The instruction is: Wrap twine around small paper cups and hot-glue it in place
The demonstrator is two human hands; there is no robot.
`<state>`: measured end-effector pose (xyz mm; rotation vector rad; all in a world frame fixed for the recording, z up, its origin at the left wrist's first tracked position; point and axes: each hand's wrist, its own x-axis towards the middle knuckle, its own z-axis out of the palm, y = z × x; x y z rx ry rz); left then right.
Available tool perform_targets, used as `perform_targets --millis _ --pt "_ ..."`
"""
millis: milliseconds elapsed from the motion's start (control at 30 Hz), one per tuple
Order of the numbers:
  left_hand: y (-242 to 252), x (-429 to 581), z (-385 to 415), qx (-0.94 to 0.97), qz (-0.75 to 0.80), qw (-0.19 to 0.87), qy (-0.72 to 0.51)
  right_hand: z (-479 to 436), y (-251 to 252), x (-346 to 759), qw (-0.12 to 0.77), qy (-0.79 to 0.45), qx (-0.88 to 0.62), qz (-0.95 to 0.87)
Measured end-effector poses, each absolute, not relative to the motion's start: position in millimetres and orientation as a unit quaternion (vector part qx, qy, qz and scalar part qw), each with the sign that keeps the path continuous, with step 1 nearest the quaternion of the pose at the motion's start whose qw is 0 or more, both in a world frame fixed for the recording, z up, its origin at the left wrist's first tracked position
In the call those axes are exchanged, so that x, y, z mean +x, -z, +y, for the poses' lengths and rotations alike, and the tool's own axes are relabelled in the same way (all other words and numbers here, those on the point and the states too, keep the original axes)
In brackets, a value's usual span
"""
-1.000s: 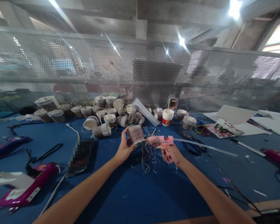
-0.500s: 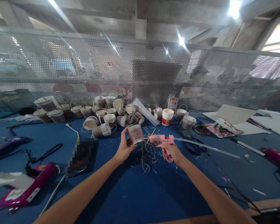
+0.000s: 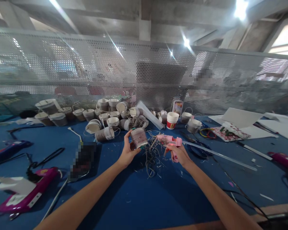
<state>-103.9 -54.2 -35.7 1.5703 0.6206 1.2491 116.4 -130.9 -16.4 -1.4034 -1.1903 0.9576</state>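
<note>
My left hand point(image 3: 127, 150) grips a small cup wrapped in brown-grey cord point(image 3: 139, 138), tilted on its side above the table. A pink hot glue gun point(image 3: 170, 140) is in my right hand point(image 3: 181, 155), its fingers wrapped round the handle. The gun's nozzle points left and stands a little apart from the cup. From its rear, a long clear glue stick point(image 3: 220, 156) runs out to the right. Loose cord and scraps point(image 3: 150, 159) lie tangled on the blue table beneath the cup and nozzle.
Several cord-wrapped cups point(image 3: 112, 121) crowd the back. Near them stand white paper cups with a red band point(image 3: 172, 120). Dark-handled scissors point(image 3: 200, 150) lie at right. A magenta power strip point(image 3: 36, 188) and a blurred dark object point(image 3: 83, 161) lie left. A perforated metal screen point(image 3: 120, 73) closes the back.
My right hand has drawn the glue gun away from the cup, to the right and slightly up. The left hand keeps the cup in nearly the same place.
</note>
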Motion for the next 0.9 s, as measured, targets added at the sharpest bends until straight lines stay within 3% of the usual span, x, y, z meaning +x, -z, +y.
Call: perform_targets --millis 200,333,633,733,900 --pt "38 -104 -53 0.656 0.261 0.500 -0.501 -125 19 137 0.310 0.013 -0.749 -0.586" --pt "37 -104 -55 0.677 0.280 0.456 -0.506 -118 29 146 0.249 0.047 -0.779 -0.574" --pt "37 -105 -56 0.717 0.282 0.404 -0.493 -131 28 122 0.340 0.092 -0.667 -0.657" --pt "38 -105 -56 0.727 0.280 0.392 -0.489 -140 22 102 0.439 0.037 -0.578 -0.687" --pt "33 -102 -63 0.720 0.279 0.393 -0.500 -144 22 80 0.533 -0.297 -0.496 -0.618"
